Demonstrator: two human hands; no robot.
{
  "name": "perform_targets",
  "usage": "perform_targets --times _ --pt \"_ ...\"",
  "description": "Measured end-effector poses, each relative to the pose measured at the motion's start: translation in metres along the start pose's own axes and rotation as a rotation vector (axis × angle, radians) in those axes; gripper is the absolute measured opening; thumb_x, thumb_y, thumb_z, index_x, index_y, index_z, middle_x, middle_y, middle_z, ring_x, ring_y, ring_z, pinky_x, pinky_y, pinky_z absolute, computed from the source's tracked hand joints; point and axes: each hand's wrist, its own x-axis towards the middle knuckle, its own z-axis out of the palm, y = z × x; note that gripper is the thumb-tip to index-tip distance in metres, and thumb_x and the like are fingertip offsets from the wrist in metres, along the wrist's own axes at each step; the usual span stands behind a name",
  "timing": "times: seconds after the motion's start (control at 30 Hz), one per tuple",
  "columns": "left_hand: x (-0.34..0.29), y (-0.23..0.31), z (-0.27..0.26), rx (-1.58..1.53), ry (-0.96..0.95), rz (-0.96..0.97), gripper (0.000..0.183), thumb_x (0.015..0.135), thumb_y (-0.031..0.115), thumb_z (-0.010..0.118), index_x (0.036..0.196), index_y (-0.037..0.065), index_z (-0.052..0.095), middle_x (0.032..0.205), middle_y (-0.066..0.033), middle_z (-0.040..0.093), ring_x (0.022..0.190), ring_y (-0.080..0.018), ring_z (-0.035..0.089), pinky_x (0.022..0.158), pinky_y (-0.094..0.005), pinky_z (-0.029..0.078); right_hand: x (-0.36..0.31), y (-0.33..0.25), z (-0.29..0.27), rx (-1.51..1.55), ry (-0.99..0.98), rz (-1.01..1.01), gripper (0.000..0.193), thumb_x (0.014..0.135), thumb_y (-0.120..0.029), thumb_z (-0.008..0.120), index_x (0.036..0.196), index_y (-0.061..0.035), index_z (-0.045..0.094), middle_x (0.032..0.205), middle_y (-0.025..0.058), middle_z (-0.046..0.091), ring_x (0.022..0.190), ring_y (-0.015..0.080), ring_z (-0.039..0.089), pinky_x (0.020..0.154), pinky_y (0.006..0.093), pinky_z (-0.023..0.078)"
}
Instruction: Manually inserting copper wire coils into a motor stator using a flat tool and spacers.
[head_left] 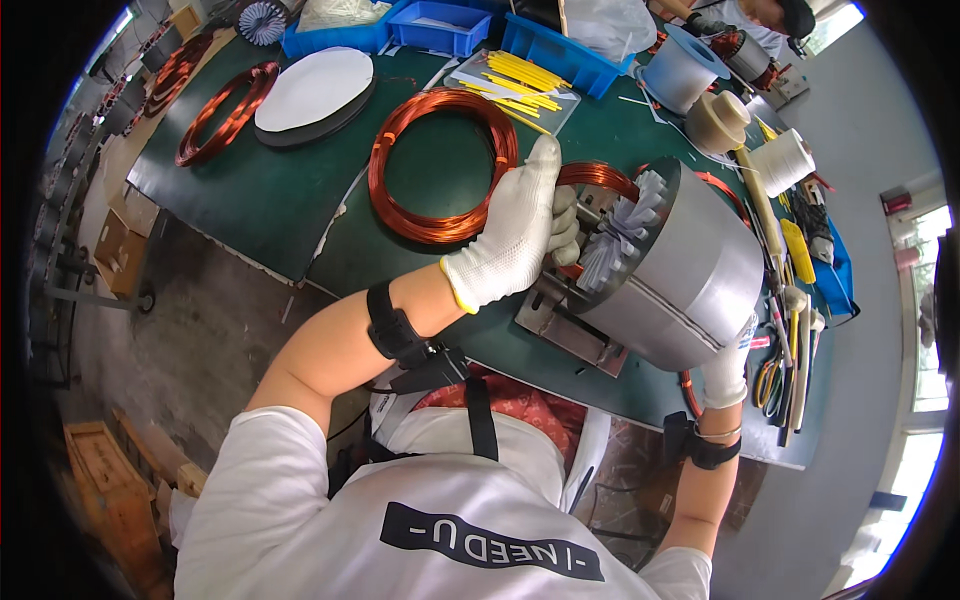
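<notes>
A grey metal stator cylinder [690, 270] lies on its side on a metal stand [570, 325], white insulating slips [625, 230] fanning out of its left end. A bundle of copper wire [600, 177] loops out of that end. My left hand [520, 225], in a white knit glove, is closed around this loop with the thumb pointing up; wire shows above and below the fingers. My gloved right hand [728, 375] is at the cylinder's right end, its fingers hidden behind the metal. Left of my left hand lies a large copper wire coil [385, 185], tied in places.
Yellow strips [520, 85] and blue bins [440, 22] lie at the back. Wire spools [715, 120], mallets and scissors [768, 385] line the right side. Another copper coil [215, 125] and a white disc [315, 90] are far left. A co-worker's gloved hand [708, 24] works across the table.
</notes>
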Motion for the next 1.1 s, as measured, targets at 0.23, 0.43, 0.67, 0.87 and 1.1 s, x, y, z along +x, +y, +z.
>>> perform_targets --times 0.23,0.43,0.67,0.87,1.1 --pt "0.007 0.009 0.003 0.055 0.033 -0.206 0.057 0.097 0.057 0.049 0.061 0.018 0.030 0.054 0.0042 0.019 0.045 -0.0090 0.021 0.047 -0.0271 0.025 0.001 -0.015 0.000 -0.070 0.099 -0.052 0.022 0.083 -0.002 0.057 0.104 0.0055 0.057 0.080 0.0207 0.065 0.070 0.0376 0.064 0.066 0.0346 0.050" --pt "0.000 0.012 -0.045 0.363 -0.034 0.264 0.067 0.099 0.058 0.043 0.123 -0.002 0.057 0.098 -0.0091 0.066 0.081 -0.0209 0.063 0.076 -0.0363 0.052 -0.024 -0.021 -0.016 -0.098 0.538 0.119 0.021 0.095 -0.006 0.053 0.110 0.0051 0.063 0.089 0.0122 0.067 0.079 0.0228 0.062 0.073 0.0334 0.048" --pt "-0.014 0.020 -0.039 1.609 -0.053 0.609 0.041 0.102 0.039 0.047 0.095 0.002 0.063 0.073 -0.0185 0.063 0.067 -0.0365 0.063 0.062 -0.0435 0.049 -0.039 -0.045 0.009 -0.244 0.227 0.439 0.032 0.093 -0.032 0.062 0.085 -0.0016 0.057 0.075 0.0208 0.059 0.073 0.0420 0.058 0.065 0.0458 0.044" --pt "0.012 0.007 -0.039 1.861 0.054 0.872 0.039 0.101 0.031 0.046 0.075 0.005 0.058 0.064 -0.0201 0.059 0.062 -0.0416 0.060 0.056 -0.0489 0.045 -0.040 -0.015 0.022 -0.280 0.271 0.062 0.012 0.090 -0.008 0.058 0.088 -0.0014 0.047 0.067 0.0182 0.050 0.064 0.0393 0.054 0.056 0.0449 0.043" --pt "0.019 0.017 -0.046 1.868 -0.094 0.824 0.037 0.101 0.031 0.046 0.080 0.003 0.061 0.069 -0.0226 0.060 0.069 -0.0434 0.060 0.060 -0.0494 0.045 -0.037 -0.010 0.018 0.119 0.192 0.185 0.012 0.092 -0.010 0.053 0.093 -0.0008 0.045 0.068 0.0185 0.049 0.065 0.0406 0.053 0.058 0.0456 0.042"
